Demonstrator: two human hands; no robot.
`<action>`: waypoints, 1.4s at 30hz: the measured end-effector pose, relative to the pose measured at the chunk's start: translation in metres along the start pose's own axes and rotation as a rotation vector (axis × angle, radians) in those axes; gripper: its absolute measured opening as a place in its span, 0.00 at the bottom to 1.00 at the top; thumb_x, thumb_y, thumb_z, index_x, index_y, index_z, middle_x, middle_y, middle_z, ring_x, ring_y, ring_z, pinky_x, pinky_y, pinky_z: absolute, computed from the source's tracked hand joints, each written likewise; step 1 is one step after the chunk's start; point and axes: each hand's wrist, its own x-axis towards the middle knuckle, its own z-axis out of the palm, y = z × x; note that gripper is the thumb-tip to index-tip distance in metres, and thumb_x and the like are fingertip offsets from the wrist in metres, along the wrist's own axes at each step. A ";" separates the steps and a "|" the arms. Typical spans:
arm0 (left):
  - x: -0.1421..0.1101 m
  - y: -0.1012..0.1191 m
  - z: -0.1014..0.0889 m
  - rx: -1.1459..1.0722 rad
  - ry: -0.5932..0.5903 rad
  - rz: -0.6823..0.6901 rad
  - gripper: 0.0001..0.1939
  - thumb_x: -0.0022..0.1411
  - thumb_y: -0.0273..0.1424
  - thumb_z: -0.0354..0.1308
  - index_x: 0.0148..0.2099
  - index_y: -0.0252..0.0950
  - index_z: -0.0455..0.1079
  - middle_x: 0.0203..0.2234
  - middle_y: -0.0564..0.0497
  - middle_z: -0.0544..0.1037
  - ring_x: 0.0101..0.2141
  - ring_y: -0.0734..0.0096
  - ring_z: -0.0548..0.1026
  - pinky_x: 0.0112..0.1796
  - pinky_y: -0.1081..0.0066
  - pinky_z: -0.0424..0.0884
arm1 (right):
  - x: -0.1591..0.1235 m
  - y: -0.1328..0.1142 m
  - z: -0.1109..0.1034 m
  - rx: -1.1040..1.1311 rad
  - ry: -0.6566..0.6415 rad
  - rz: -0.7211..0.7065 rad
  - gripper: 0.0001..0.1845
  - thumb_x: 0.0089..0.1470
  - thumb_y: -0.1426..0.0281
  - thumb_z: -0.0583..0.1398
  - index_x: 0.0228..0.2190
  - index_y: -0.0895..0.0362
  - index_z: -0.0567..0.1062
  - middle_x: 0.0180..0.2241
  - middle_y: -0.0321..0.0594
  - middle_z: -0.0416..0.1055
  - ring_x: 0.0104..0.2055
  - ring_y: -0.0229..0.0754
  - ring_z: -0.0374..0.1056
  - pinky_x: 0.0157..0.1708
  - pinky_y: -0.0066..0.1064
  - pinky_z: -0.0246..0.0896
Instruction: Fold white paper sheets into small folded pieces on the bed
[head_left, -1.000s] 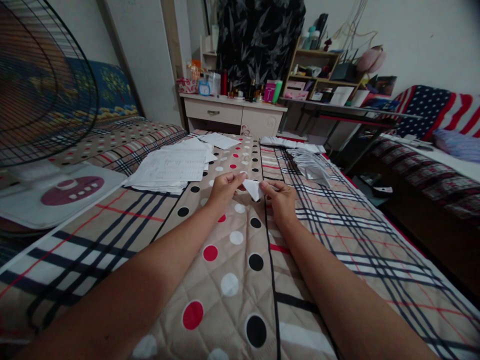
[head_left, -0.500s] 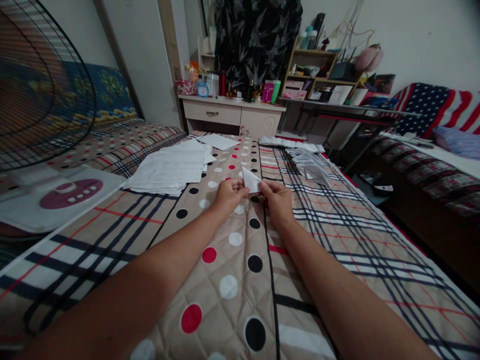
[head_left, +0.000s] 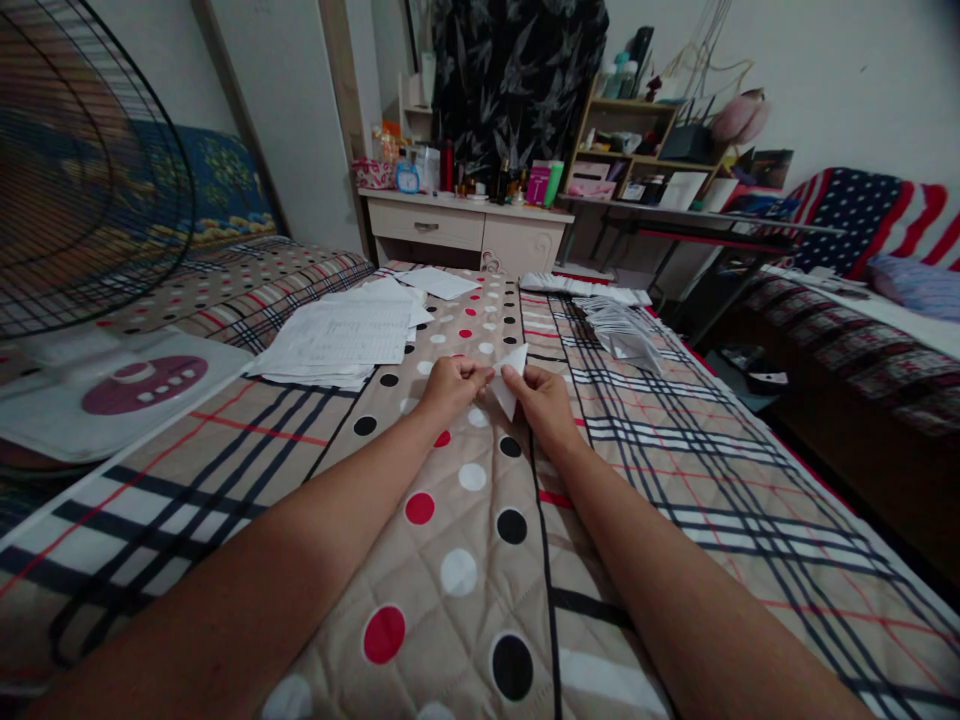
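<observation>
Both of my hands meet over the patterned bed quilt [head_left: 480, 560]. My left hand [head_left: 448, 385] and my right hand [head_left: 541, 398] each pinch a small folded white paper [head_left: 508, 382] between them, just above the quilt. The paper is a narrow pointed shape, with one tip up toward the right and one down. Both sets of fingers are closed on it.
A stack of printed sheets [head_left: 341, 335] lies on the quilt to the left. A pile of folded white paper pieces [head_left: 622, 330] lies to the right. A fan grille [head_left: 82, 190] with its base stands at far left. A dresser [head_left: 465, 228], shelves and a second bed stand beyond.
The folded paper has turned in my fingers: its point stood up to the left, now it tilts up to the right with a tip down. My hands moved slightly closer together.
</observation>
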 end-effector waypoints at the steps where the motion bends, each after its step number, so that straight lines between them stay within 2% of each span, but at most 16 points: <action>1: -0.001 0.001 0.000 0.014 -0.051 0.002 0.13 0.50 0.39 0.62 0.24 0.33 0.71 0.14 0.55 0.69 0.16 0.78 0.63 0.20 0.76 0.57 | 0.001 0.001 -0.001 0.036 0.025 -0.012 0.19 0.45 0.55 0.65 0.22 0.59 0.74 0.19 0.36 0.70 0.19 0.34 0.61 0.18 0.25 0.53; 4: -0.003 0.004 0.002 0.018 -0.146 0.004 0.15 0.51 0.40 0.61 0.22 0.33 0.69 0.14 0.54 0.69 0.16 0.79 0.62 0.20 0.76 0.56 | 0.004 0.005 -0.003 0.087 0.073 -0.017 0.16 0.42 0.58 0.66 0.24 0.59 0.75 0.22 0.36 0.72 0.22 0.35 0.61 0.20 0.26 0.54; 9: 0.000 0.000 0.007 0.023 -0.210 0.029 0.14 0.51 0.39 0.58 0.22 0.34 0.69 0.14 0.55 0.68 0.16 0.79 0.61 0.20 0.76 0.56 | 0.014 0.016 -0.007 0.034 0.155 0.012 0.21 0.46 0.52 0.62 0.18 0.57 0.70 0.15 0.32 0.63 0.17 0.33 0.53 0.16 0.26 0.44; 12: 0.013 -0.001 0.008 0.055 -0.265 0.049 0.13 0.51 0.38 0.57 0.22 0.34 0.68 0.14 0.56 0.67 0.16 0.78 0.61 0.20 0.76 0.55 | 0.030 0.025 -0.011 0.028 0.205 0.020 0.24 0.49 0.50 0.58 0.16 0.56 0.67 0.14 0.32 0.61 0.16 0.34 0.53 0.16 0.27 0.44; 16: 0.043 0.000 0.008 0.092 -0.316 0.047 0.13 0.50 0.38 0.56 0.20 0.35 0.65 0.13 0.57 0.66 0.15 0.79 0.59 0.19 0.76 0.53 | 0.061 0.037 -0.015 -0.055 0.224 -0.034 0.22 0.48 0.55 0.60 0.15 0.57 0.66 0.14 0.31 0.59 0.17 0.32 0.51 0.16 0.26 0.43; 19: 0.070 -0.004 0.013 0.093 -0.267 0.059 0.16 0.49 0.39 0.57 0.18 0.36 0.62 0.12 0.57 0.63 0.14 0.79 0.57 0.19 0.75 0.50 | 0.080 0.043 -0.018 -0.009 0.270 -0.059 0.20 0.46 0.58 0.62 0.14 0.57 0.65 0.13 0.29 0.58 0.16 0.31 0.50 0.15 0.26 0.42; 21: 0.085 -0.011 0.019 0.075 -0.195 0.061 0.16 0.51 0.40 0.56 0.18 0.36 0.62 0.11 0.58 0.61 0.14 0.78 0.55 0.18 0.75 0.49 | 0.087 0.045 -0.020 0.058 0.278 -0.021 0.19 0.46 0.59 0.63 0.15 0.57 0.65 0.12 0.30 0.59 0.15 0.31 0.52 0.15 0.25 0.44; 25: 0.102 -0.022 0.027 0.031 -0.057 0.044 0.17 0.53 0.42 0.54 0.20 0.36 0.64 0.12 0.56 0.63 0.15 0.76 0.58 0.19 0.74 0.49 | 0.088 0.041 -0.023 0.211 0.180 0.088 0.13 0.42 0.63 0.66 0.22 0.58 0.70 0.16 0.34 0.69 0.16 0.33 0.60 0.15 0.23 0.52; 27: 0.103 -0.025 0.028 0.018 -0.019 0.034 0.17 0.55 0.43 0.53 0.21 0.36 0.64 0.13 0.56 0.64 0.16 0.76 0.59 0.19 0.74 0.50 | 0.086 0.036 -0.022 0.306 0.167 0.096 0.15 0.40 0.65 0.67 0.31 0.58 0.72 0.19 0.33 0.71 0.18 0.34 0.64 0.16 0.22 0.54; 30: 0.101 -0.026 0.027 -0.023 0.023 0.014 0.19 0.56 0.44 0.52 0.22 0.36 0.63 0.13 0.56 0.63 0.16 0.77 0.58 0.20 0.74 0.51 | 0.083 0.031 -0.018 0.414 0.106 0.101 0.19 0.43 0.62 0.66 0.37 0.58 0.73 0.23 0.34 0.73 0.20 0.34 0.67 0.18 0.21 0.57; 33: 0.099 -0.024 0.025 -0.096 0.026 0.001 0.20 0.56 0.45 0.53 0.22 0.35 0.63 0.13 0.57 0.62 0.16 0.78 0.57 0.20 0.75 0.53 | 0.082 0.028 -0.013 0.417 0.043 0.084 0.18 0.46 0.60 0.66 0.35 0.58 0.74 0.23 0.33 0.72 0.20 0.32 0.66 0.18 0.21 0.57; 38: 0.096 -0.021 0.027 -0.133 0.002 -0.034 0.19 0.58 0.42 0.54 0.21 0.34 0.63 0.12 0.56 0.63 0.15 0.79 0.58 0.20 0.75 0.54 | 0.081 0.027 -0.012 0.442 0.038 0.092 0.16 0.47 0.59 0.65 0.34 0.57 0.74 0.15 0.26 0.60 0.18 0.31 0.62 0.18 0.21 0.55; 42: 0.094 -0.018 0.029 -0.148 -0.013 -0.058 0.18 0.61 0.37 0.52 0.21 0.34 0.64 0.12 0.56 0.65 0.15 0.79 0.60 0.20 0.75 0.55 | 0.083 0.031 -0.011 0.445 0.053 0.082 0.14 0.47 0.59 0.64 0.32 0.56 0.74 0.16 0.27 0.61 0.17 0.31 0.58 0.18 0.23 0.55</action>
